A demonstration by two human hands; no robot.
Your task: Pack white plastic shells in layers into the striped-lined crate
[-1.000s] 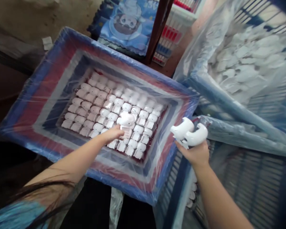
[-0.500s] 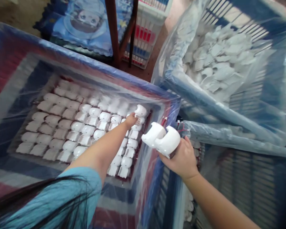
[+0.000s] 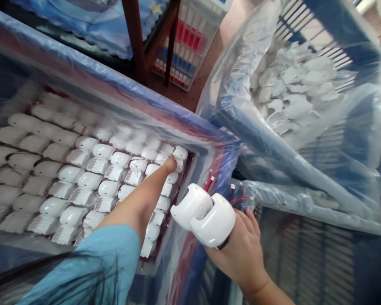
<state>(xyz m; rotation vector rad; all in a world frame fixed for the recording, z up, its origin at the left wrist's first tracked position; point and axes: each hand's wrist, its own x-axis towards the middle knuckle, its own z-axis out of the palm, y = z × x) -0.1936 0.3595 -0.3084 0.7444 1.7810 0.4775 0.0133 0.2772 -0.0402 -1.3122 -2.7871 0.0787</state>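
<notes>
Because my right hand [image 3: 244,252] grasps two white shells [image 3: 214,222] together above the tub's [image 3: 114,80] right edge, one could slide off the other's slick curve and drop. Red wires [image 3: 208,183] showing behind them might snag on the plastic film [image 3: 174,243]. Left hand [image 3: 170,164]: at a white shell [image 3: 180,152] near the tub's far right corner; gripping or only touching, I cannot tell. A rough push there could knock the neighbouring rows [image 3: 109,188] askew. Appearance, held pair: glossy, rounded, edges notched.
</notes>
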